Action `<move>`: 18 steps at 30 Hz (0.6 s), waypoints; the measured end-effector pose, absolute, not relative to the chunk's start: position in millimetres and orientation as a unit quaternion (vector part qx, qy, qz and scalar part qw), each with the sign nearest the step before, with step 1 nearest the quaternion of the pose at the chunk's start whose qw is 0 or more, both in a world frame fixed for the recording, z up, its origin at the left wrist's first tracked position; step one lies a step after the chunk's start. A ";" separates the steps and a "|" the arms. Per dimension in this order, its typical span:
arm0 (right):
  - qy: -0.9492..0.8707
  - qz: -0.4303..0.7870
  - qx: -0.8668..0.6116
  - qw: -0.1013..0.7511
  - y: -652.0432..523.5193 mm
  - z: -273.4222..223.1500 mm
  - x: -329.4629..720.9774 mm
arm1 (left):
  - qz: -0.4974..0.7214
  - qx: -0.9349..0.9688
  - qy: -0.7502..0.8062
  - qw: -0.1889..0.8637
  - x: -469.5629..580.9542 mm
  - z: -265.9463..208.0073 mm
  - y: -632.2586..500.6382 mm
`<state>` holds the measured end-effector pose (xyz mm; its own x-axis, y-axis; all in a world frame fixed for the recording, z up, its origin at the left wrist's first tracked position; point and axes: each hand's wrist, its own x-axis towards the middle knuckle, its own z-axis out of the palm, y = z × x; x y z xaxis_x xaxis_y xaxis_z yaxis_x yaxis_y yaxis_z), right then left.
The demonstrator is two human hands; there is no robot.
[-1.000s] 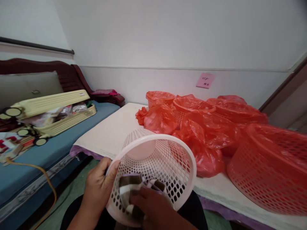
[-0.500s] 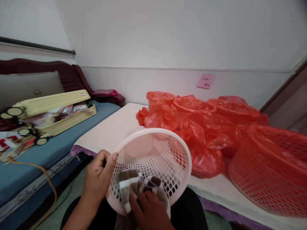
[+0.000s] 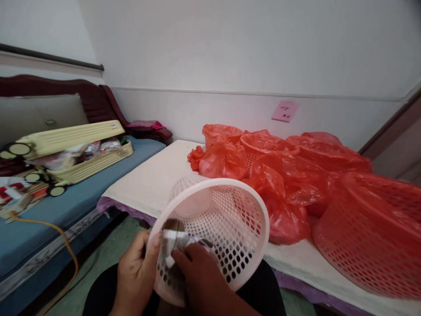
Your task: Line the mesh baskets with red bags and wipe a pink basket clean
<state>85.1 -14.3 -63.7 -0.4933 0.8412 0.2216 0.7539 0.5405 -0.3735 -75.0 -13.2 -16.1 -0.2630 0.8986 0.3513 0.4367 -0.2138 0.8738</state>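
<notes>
Left grip (image 3: 136,265): clamped on basket rim (image 3: 265,230) | Right grip (image 3: 200,267): half-curled, touching cloth (image 3: 174,235)

A cloth (image 3: 176,237) lies in my basket (image 3: 226,215), over my knees (image 3: 100,287) by the near edge of the platform (image 3: 144,180); baskets (image 3: 366,245) and plastic bags (image 3: 286,193) crowd its right half, the wall (image 3: 230,52) behind; left, a suitcase (image 3: 75,137) lies on the bed (image 3: 144,151)

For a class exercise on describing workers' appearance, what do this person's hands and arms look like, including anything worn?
The left hand and right hand are bare: no glove, ring or watch shows. No sleeve shows on the visible part of either arm. Black clothing covers the legs.
</notes>
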 end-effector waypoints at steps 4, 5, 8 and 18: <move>-0.845 0.004 -0.530 0.067 10.7 -83.9 112.6 | 0.504 0.607 0.583 0.192 -74.9 -12.1 -12.8; -0.835 -0.004 -0.546 0.062 19.0 -84.0 120.0 | 0.496 0.612 0.584 0.195 -71.7 -10.9 -13.8; -0.808 -0.026 -0.585 0.062 45.1 -76.3 136.5 | 0.493 0.610 0.586 0.204 -60.0 -5.8 -17.5; -0.717 0.091 -0.672 0.159 112.7 -95.6 114.2 | 0.467 0.726 0.494 0.107 -48.9 -16.0 -13.8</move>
